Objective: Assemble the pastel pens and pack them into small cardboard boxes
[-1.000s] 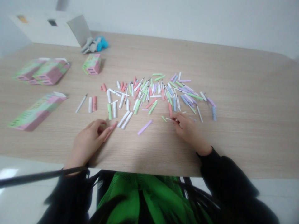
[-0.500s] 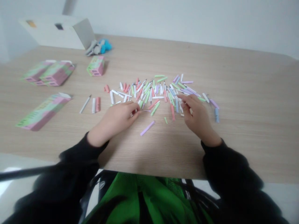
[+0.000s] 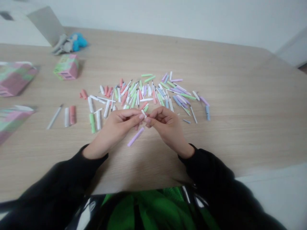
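Note:
My left hand (image 3: 117, 126) and my right hand (image 3: 164, 123) meet just above the wooden table (image 3: 240, 105), fingertips pinched together on a small white pen part (image 3: 143, 112). A lilac pen barrel (image 3: 135, 136) lies on the table right under the hands. Behind them spreads a heap of loose pen parts (image 3: 148, 91) in white, pink, green, lilac and blue. Both sleeves are black.
Pink-and-green cardboard boxes stand at the left: a small one (image 3: 66, 66), a larger one (image 3: 14, 78) and one at the frame edge (image 3: 9, 119). A grey and blue soft toy (image 3: 69, 43) lies at the back left. Single white, pink and green parts (image 3: 69, 115) lie left of the hands.
Both hands left the heap and came together in front of it, now pinching a small white part between them. The camera view swung to the right.

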Demonstrator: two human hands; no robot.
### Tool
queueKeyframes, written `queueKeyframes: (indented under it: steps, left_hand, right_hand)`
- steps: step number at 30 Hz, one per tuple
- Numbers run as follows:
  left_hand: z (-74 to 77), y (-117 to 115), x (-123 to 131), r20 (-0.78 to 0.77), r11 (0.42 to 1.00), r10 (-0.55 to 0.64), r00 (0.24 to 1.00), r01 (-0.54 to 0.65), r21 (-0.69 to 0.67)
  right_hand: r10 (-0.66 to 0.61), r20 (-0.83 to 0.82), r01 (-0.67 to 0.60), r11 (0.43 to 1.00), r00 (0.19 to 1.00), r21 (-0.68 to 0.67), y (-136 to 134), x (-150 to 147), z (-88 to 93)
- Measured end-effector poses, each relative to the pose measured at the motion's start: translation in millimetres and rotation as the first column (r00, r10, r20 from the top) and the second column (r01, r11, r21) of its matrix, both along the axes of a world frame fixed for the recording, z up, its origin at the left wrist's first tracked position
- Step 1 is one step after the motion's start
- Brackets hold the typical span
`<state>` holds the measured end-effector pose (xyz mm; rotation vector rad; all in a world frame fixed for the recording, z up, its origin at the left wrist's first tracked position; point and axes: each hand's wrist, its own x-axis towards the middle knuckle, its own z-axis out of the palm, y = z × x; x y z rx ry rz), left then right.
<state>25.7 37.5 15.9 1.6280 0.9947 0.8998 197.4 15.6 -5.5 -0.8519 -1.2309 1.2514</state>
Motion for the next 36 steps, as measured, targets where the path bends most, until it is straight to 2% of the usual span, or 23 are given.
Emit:
queueKeyframes:
  steps: [3, 5, 7, 9, 11, 12, 14, 16, 18, 21, 25, 28, 30, 33, 36]
  left_hand:
    - [0.1, -1.3, -1.7, 0.030, 0.999, -0.007, 1.000, 0.008, -0.031]
    - [0.1, 0.2, -4.9, 0.108, 0.997, 0.012, 0.994, -0.003, -0.083]
    - [0.7, 3.1, -9.6, 0.178, 0.989, 0.043, 0.983, -0.016, -0.150]
    - [2.1, 5.9, -14.1, 0.211, 0.977, 0.077, 0.974, -0.031, -0.210]
    - [3.9, 7.2, -16.9, 0.210, 0.967, 0.096, 0.973, -0.041, -0.251]
    - [4.8, 7.1, -17.4, 0.203, 0.965, 0.095, 0.975, -0.040, -0.258]
    - [6.2, 5.6, -16.7, 0.173, 0.972, 0.051, 0.984, -0.009, -0.234]
    - [7.4, 3.5, -14.5, 0.119, 0.983, -0.023, 0.993, 0.045, -0.179]
    - [8.7, 2.0, -11.9, 0.061, 0.988, -0.073, 0.995, 0.080, -0.130]
    - [10.8, 1.7, -8.8, -0.020, 0.993, -0.084, 0.996, 0.082, -0.080]
    - [10.1, 1.7, -8.1, -0.056, 0.995, -0.088, 0.995, 0.086, -0.043]
    - [5.9, 0.7, -8.2, -0.045, 0.995, -0.103, 0.994, 0.103, -0.014]
    - [2.8, 0.0, -7.4, -0.024, 0.994, -0.112, 0.993, 0.111, -0.009]
    - [-0.2, -0.2, -5.2, 0.007, 0.992, -0.119, 0.993, 0.119, -0.038]
    - [-1.6, 0.3, -3.6, 0.040, 0.987, -0.137, 0.990, 0.139, -0.074]
  right_hand:
    - [0.041, 0.096, -0.045, 0.998, 0.995, 0.039, 1.7, 9.9, 2.3]
    - [-0.021, 0.263, -0.005, 0.995, 0.965, 0.097, 6.6, 30.3, 6.1]
    - [-0.156, 0.500, 0.083, 0.983, 0.852, 0.164, 13.3, 61.5, 7.5]
    - [-0.283, 0.701, 0.170, 0.959, 0.655, 0.228, 20.6, 96.6, 3.8]
    - [-0.334, 0.814, 0.216, 0.941, 0.475, 0.260, 27.2, 126.4, -4.4]
    - [-0.336, 0.844, 0.218, 0.939, 0.418, 0.265, 30.0, 137.2, -9.3]
    - [-0.320, 0.877, 0.212, 0.943, 0.359, 0.257, 34.5, 149.0, -18.0]
    - [-0.278, 0.895, 0.180, 0.957, 0.350, 0.227, 37.9, 150.6, -24.1]
    - [-0.226, 0.909, 0.135, 0.972, 0.349, 0.190, 40.5, 147.3, -28.3]
    - [-0.188, 0.909, 0.119, 0.981, 0.373, 0.154, 43.7, 143.0, -34.4]
    - [-0.227, 0.882, 0.155, 0.972, 0.414, 0.177, 45.6, 141.5, -36.7]
    - [-0.281, 0.845, 0.130, 0.960, 0.454, 0.249, 41.7, 132.8, -26.6]
    - [-0.287, 0.758, 0.143, 0.957, 0.586, 0.252, 34.9, 119.1, -16.0]
    - [-0.187, 0.538, 0.121, 0.980, 0.822, 0.157, 20.1, 90.5, -1.9]
    - [-0.071, 0.345, 0.040, 0.995, 0.936, 0.096, 6.9, 65.8, 5.2]
